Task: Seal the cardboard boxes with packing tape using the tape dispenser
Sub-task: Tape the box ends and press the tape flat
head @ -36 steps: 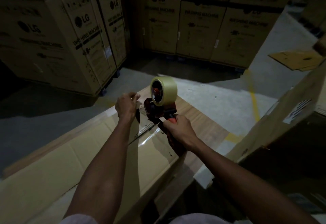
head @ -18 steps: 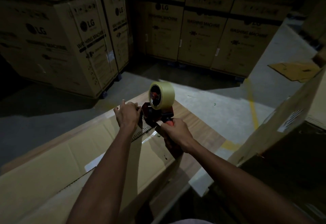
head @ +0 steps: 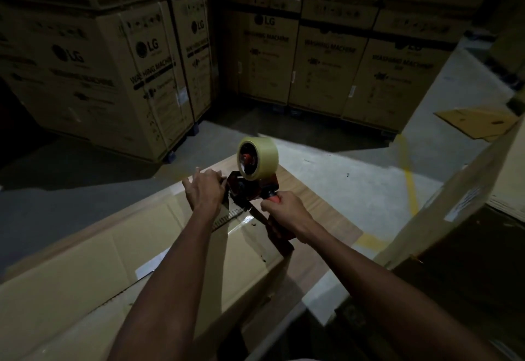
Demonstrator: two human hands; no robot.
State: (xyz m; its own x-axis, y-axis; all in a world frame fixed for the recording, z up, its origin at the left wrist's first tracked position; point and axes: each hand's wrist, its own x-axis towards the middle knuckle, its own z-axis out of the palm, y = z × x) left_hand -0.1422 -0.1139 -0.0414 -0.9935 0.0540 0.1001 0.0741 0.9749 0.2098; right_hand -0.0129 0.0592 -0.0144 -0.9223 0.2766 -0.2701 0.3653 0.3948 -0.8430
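I'm watching my right hand gripping the tape dispenser by its red handle at frame centre, on the cardboard box. My left hand, fingers straight, is pressing beside it. The dispenser looks light and rigid; the tape is probably sticky.

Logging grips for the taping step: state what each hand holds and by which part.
Right hand grips the tape dispenser by its orange handle. Left hand holds nothing; its fingers press flat on the box.
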